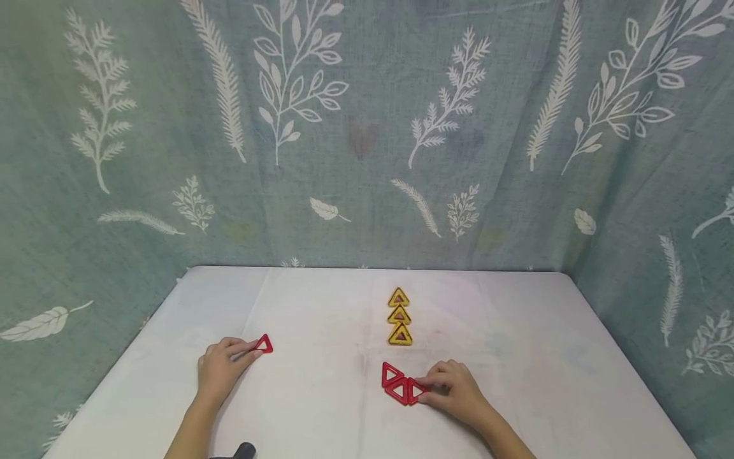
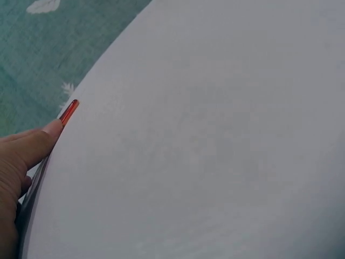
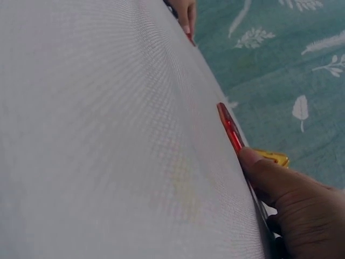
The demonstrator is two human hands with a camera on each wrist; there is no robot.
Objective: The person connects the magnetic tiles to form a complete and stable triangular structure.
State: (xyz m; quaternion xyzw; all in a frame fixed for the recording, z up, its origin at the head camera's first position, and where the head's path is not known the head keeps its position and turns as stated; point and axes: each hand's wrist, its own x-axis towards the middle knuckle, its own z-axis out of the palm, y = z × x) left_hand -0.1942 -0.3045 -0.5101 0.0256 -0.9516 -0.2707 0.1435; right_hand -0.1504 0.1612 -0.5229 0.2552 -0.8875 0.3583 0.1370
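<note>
On the left part of the table, my left hand point(image 1: 223, 364) pinches a red triangle tile point(image 1: 270, 349) with an open centre between thumb and fingers. The left wrist view shows that tile edge-on as a red strip point(image 2: 70, 111) beyond the thumb. Right of the middle, three red triangle tiles point(image 1: 395, 384) lie edge to edge in a fan. My right hand point(image 1: 455, 390) pinches the rightmost tile of these, thumb at its near side. Behind them stands a column of three yellow triangle tiles point(image 1: 399, 315), points facing away from me.
A white table point(image 1: 321, 408) carries everything. A dark rounded object point(image 1: 245, 450) shows at the front edge beside my left forearm. Green-grey cloth point(image 1: 367, 210) with white leaf prints hangs behind and at both sides of the table.
</note>
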